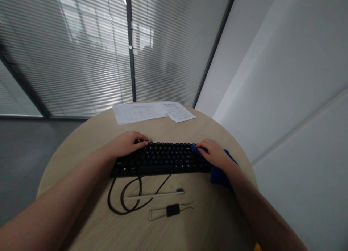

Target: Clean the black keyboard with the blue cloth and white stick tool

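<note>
A black keyboard [168, 158] lies across the round wooden table. My left hand [129, 144] rests at its upper left, with thumb and fingers gripping the keyboard's back edge. Over the right end of the keys is my right hand [213, 153], its fingers closed on a blue cloth [219, 176]. Part of that cloth hangs out beneath the hand and wrist, to the right of the keyboard. The left end of the keyboard is partly covered by my left hand.
Nearer to me lie a coiled black cable [123, 204], a thin white brush [163, 194] with a dark tip, and a wire tool [173, 210] with a black block. Printed papers [138, 112] lie at the table's [92, 135] far edge. Beyond stands a glass partition with blinds.
</note>
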`<state>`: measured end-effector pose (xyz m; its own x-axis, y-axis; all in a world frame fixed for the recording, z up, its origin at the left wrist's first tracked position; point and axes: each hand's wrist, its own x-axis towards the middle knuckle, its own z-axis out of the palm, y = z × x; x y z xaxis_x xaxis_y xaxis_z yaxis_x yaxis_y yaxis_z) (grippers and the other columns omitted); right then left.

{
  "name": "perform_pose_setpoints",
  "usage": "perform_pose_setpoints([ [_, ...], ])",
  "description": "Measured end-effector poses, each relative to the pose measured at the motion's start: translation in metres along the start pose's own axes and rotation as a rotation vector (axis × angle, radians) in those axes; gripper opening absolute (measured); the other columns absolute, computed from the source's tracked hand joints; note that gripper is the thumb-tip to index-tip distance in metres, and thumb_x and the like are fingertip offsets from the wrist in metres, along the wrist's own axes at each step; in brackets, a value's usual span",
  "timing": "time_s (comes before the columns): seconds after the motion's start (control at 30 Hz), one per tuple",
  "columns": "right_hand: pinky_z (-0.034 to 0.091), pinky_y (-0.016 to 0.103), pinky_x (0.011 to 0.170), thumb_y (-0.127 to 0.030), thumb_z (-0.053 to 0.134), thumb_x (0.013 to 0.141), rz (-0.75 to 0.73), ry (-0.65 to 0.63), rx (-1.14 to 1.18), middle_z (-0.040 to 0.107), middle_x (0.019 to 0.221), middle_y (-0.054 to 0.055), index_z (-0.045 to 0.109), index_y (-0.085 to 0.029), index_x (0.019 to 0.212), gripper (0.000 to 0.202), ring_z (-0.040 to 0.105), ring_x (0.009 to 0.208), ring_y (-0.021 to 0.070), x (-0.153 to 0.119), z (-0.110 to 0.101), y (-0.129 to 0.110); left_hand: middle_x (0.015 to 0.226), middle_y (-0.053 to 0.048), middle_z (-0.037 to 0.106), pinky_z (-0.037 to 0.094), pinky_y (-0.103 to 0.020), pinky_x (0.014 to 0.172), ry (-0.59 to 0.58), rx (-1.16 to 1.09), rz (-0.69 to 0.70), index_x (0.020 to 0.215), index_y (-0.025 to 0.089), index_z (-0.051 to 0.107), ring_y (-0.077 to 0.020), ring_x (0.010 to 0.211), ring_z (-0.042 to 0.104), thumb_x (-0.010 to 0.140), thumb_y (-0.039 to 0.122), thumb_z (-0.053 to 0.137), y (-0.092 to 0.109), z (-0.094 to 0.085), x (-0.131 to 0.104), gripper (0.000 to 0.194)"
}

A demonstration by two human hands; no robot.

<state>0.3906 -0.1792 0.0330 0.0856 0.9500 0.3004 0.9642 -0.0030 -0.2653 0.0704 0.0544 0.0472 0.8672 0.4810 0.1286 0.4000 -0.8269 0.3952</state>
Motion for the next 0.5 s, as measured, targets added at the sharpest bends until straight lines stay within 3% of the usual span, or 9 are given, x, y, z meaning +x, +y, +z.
perform_pose_setpoints([
  [0.07, 0.044, 0.034, 0.093, -0.025, 0.053, 0.096, -0.055, 0.034, -0.088, 0.066, 0.100, 0.007, 0.074, -0.022, 0.105, 0.022, 0.056, 0.098, 0.0175, -0.0014, 0.0062, 0.0028, 0.110, -0.008, 0.075, 0.049, -0.035, 0.091, -0.009, 0.010, -0.004, 0.112, 0.022, 0.075, -0.0254, 0.101, 0.068, 0.091, 0.049, 0.050, -0.0005, -0.0006, 0.0005, 0.044],
  [0.27, 0.043, 0.035, 0.092, -0.019, 0.056, 0.093, -0.039, 0.064, -0.155, 0.064, 0.102, 0.006, 0.077, -0.026, 0.104, 0.024, 0.054, 0.099, 0.0185, -0.0045, 0.0034, 0.0053, 0.111, -0.007, 0.075, 0.047, -0.036, 0.094, -0.029, 0.007, 0.018, 0.112, 0.024, 0.076, -0.0258, 0.104, 0.068, 0.090, 0.047, 0.051, 0.0040, -0.0006, 0.0011, 0.040],
  [0.5, 0.045, 0.037, 0.093, -0.034, 0.065, 0.090, -0.061, 0.076, -0.141, 0.064, 0.104, 0.006, 0.078, -0.025, 0.097, 0.018, 0.055, 0.099, 0.0193, -0.0057, 0.0030, 0.0034, 0.114, -0.006, 0.075, 0.047, -0.037, 0.096, -0.024, 0.017, 0.012, 0.115, 0.024, 0.075, -0.0261, 0.105, 0.068, 0.091, 0.049, 0.050, -0.0009, 0.0048, 0.0013, 0.042],
])
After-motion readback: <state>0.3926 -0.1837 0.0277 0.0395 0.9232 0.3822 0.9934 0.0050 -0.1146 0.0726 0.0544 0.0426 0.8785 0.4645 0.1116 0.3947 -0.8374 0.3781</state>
